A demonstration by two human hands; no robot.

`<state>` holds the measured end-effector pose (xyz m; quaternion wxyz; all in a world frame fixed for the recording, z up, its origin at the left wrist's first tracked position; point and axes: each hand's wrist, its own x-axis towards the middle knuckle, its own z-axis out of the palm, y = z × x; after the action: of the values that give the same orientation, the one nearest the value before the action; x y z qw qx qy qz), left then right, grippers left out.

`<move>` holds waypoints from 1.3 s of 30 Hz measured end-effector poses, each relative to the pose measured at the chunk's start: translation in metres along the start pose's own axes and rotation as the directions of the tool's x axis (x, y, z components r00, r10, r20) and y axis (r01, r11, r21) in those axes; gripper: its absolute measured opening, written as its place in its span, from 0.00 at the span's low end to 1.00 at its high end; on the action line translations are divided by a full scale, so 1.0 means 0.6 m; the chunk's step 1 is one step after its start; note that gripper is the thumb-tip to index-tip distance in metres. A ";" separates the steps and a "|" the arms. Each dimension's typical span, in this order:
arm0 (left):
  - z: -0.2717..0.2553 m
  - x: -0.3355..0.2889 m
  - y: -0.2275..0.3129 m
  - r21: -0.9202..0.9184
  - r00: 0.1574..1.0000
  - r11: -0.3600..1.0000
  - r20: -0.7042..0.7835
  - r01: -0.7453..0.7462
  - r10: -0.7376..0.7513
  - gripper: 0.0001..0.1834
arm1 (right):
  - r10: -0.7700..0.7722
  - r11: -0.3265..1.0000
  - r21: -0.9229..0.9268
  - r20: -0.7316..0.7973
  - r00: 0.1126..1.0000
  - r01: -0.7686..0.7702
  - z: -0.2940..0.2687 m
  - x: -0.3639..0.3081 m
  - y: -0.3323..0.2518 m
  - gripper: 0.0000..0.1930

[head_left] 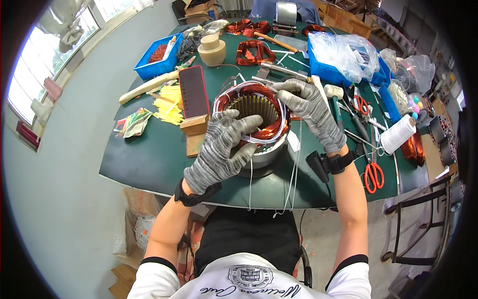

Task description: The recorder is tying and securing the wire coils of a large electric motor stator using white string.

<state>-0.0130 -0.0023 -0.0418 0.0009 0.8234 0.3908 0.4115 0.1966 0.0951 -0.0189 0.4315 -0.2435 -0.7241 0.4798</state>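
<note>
In front of me on the table stands a motor stator (269, 155), its slotted bore facing up. A ring of copper winding (274, 130) with white cord and sleeving tops it. My left hand (221, 144), in a grey knit glove, grips the near left of the winding, with fingers over the rim and the thumb lower down. At the far right of the ring, my gloved right hand (308, 107) has its fingertips pinched together; what lies between them is too small to make out. Loose white cord (298, 169) hangs from the winding to the table's front edge.
Left of the stator, a phone (194, 92) leans on a wooden block (195, 127), beside yellow strips (169, 104). Red-handled scissors (372, 175), a white thread spool (398, 135) and a mallet (334, 94) lie right. Blue bins (158, 69) and copper coils (254, 53) sit farther back.
</note>
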 end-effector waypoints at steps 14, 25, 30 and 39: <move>-0.009 0.017 0.003 -0.028 0.989 0.997 0.126 -0.070 0.073 0.22 | -0.206 0.863 -0.417 0.228 0.952 0.286 -0.017 -0.009 -0.006 0.10; -0.002 0.012 0.001 -0.056 0.990 0.995 0.109 -0.079 0.085 0.20 | 0.133 0.938 -0.295 -0.179 0.975 -0.183 0.034 -0.081 -0.038 0.16; 0.001 0.010 -0.003 -0.009 0.995 0.996 0.048 -0.088 0.089 0.21 | 0.289 0.931 0.293 -0.223 0.931 -0.219 0.065 -0.112 -0.030 0.16; 0.003 0.006 -0.012 -0.078 0.995 0.993 0.032 -0.092 0.095 0.17 | 0.172 0.937 0.350 -0.420 0.891 -0.015 0.109 -0.181 -0.018 0.12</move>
<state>-0.0154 0.0055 -0.0430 0.0202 0.8473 0.3358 0.4109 0.1965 -0.0246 -0.0627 0.5966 -0.3041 -0.5005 0.5487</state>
